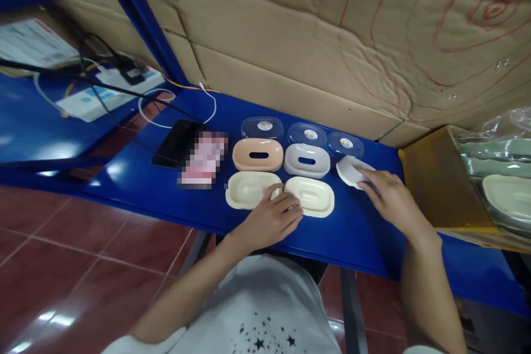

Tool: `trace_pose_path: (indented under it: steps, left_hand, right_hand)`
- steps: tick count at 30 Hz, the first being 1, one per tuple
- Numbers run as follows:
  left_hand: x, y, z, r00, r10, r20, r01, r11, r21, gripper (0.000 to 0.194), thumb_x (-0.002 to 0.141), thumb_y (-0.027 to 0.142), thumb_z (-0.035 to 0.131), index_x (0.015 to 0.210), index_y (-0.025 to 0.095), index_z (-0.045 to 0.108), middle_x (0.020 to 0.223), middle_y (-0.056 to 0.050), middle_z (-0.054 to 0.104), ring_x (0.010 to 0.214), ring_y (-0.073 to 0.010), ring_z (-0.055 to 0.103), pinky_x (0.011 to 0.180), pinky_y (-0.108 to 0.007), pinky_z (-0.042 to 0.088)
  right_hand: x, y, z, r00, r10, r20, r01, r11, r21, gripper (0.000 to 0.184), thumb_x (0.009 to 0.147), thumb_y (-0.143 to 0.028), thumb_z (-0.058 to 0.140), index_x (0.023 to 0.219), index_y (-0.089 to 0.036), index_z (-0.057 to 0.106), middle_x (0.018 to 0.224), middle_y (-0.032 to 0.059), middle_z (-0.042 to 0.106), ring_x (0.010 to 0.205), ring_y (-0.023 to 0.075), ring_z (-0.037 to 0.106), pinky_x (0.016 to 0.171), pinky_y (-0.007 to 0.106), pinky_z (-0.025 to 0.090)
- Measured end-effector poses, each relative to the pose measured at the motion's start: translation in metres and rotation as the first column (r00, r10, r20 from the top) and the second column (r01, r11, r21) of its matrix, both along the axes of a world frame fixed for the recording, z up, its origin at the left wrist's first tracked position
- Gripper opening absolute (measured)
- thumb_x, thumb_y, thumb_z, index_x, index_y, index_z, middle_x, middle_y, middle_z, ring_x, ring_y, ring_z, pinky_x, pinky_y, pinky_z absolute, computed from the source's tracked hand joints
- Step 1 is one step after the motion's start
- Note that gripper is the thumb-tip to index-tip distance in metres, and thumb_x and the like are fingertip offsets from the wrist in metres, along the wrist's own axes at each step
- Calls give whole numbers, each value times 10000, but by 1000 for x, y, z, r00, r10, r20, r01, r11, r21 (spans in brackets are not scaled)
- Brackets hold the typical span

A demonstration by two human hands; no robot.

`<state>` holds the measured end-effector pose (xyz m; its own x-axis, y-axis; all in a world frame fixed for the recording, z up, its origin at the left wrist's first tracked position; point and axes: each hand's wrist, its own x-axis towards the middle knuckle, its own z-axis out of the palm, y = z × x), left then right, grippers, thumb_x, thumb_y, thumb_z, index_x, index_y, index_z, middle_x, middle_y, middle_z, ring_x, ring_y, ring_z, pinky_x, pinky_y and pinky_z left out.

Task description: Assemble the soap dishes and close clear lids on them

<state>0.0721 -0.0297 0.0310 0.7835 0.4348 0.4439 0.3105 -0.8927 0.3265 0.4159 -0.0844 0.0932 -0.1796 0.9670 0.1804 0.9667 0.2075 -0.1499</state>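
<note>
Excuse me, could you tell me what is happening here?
A person is using both hands at a blue table. The left hand lies over the neighbouring ends of two cream trays; the right hand grips a tilted pale dish. Behind the trays sit a peach dish and a greyish dish, with three clear lids along the back.

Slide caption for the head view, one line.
Left hand over two cream trays; right hand gripping a tilted pale dish; three clear lids behind.

Left hand (pixel 276 215) palm down, fingers (pixel 286 201) loosely curled, left forearm (pixel 191 285) slanting in; right hand (pixel 390 196) pinching, wrist (pixel 425 238) bent, right forearm (pixel 431 287) forward.
</note>
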Motion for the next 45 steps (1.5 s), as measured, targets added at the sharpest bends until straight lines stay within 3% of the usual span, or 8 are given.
trace_pose_path:
  steps: [4, 10, 21, 25, 30, 36, 40, 45]
  left_hand:
    - [0, 0, 2, 1000, 5, -6, -5, 1000, -6, 159, 1094, 180, 539, 1034, 208, 684, 1099, -34, 752, 1104, -199, 687, 1216, -477, 334]
    - [0, 1, 3, 1000, -3, -24, 3, 1000, -10, 168, 1097, 178, 531, 1024, 201, 680, 1088, -36, 746, 1095, -198, 686, 1222, -478, 333]
    - [2, 1, -1, 1000, -13, -1, 13, 1000, 15, 180, 1103, 183, 523, 1022, 192, 684, 1081, -38, 747, 1076, -201, 687, 1218, -490, 330]
    - [2, 1, -1, 1000, -13, -13, 14, 1000, 18, 178, 1101, 181, 524, 1026, 195, 685, 1076, -34, 749, 1065, -199, 687, 1214, -491, 337]
    - [1, 1, -2, 1000, -17, -11, 17, 1000, 5, 174, 1104, 186, 523, 1040, 199, 684, 1088, -34, 749, 1074, -200, 684, 1217, -488, 328]
    - [1, 2, -1, 1000, -12, -2, 12, 1000, -23, 164, 1101, 185, 531, 1037, 201, 681, 1082, -29, 745, 1073, -196, 681, 1224, -488, 326]
    - [1, 0, 3, 1000, -9, -27, 9, 1000, -22, 156, 1089, 168, 543, 1027, 195, 683, 1084, -33, 743, 1082, -196, 688, 1229, -488, 339]
    - [-14, -6, 4, 1000, 28, -12, -27, 999, 19, 173, 1085, 187, 559, 1201, 209, 684, 1281, -82, 734, 1226, -242, 673, 1253, -524, 330]
  right_hand:
    - [0, 5, -2, 999, 31, -44, -34, 998, -56, 383, 1117, -389, 491, 1464, -274, 607, 1414, 117, 739, 1243, 358, 709, 1029, 565, 561]
    - [2, -16, -11, 990, 13, -138, -31, 990, -134, 360, 1104, -419, 517, 1422, -277, 605, 1410, 128, 729, 1275, 344, 704, 1080, 547, 563]
    - [6, -58, 8, 990, -101, -95, 69, 954, -293, 381, 1104, -541, 480, 1402, -323, 570, 1388, 112, 735, 1250, 349, 706, 1037, 548, 535]
    - [11, -46, 13, 992, -92, -87, 71, 973, -222, 403, 1085, -551, 526, 1419, -328, 553, 1416, 112, 708, 1306, 360, 663, 1082, 563, 482]
    - [0, 3, 17, 999, 5, -45, -9, 994, -105, 343, 1075, -489, 562, 1372, -320, 584, 1390, 104, 716, 1313, 373, 636, 1098, 591, 430]
    - [1, 48, -7, 993, 71, -95, -91, 971, -220, 235, 1058, -415, 591, 1265, -317, 644, 1343, 85, 748, 1278, 350, 671, 1108, 607, 442]
    - [6, 42, -5, 980, 104, -171, -143, 963, -230, 292, 1051, -470, 618, 1292, -311, 653, 1376, 88, 736, 1307, 332, 670, 1116, 569, 489]
    - [5, -6, 14, 994, -9, -112, -17, 973, -232, 356, 1088, -508, 542, 1384, -336, 637, 1442, 93, 695, 1366, 339, 637, 1147, 585, 493]
